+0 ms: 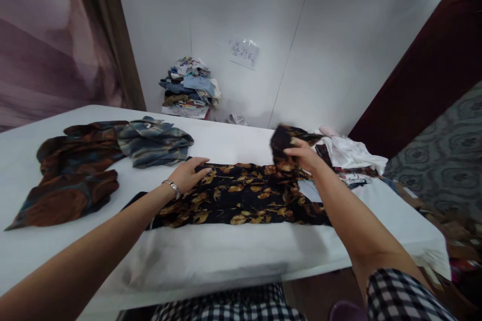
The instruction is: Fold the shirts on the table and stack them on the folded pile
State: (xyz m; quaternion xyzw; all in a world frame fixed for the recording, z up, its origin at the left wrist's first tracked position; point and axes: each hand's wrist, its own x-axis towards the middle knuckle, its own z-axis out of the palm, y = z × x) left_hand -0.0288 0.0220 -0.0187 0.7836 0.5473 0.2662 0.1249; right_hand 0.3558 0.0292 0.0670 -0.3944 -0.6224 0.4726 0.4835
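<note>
A black garment with gold leaf print (241,195) lies stretched across the white table (211,256) in front of me. My left hand (188,173), with a bracelet at the wrist, rests flat on the garment's left part, fingers spread. My right hand (303,155) grips the garment's right end and holds that bunched part lifted above the cloth.
A brown and blue garment (71,175) and a blue-grey plaid garment (154,143) lie at the table's left. A heap of white and mixed clothes (350,158) sits at the right. A pile of folded clothes (190,88) stands against the far wall.
</note>
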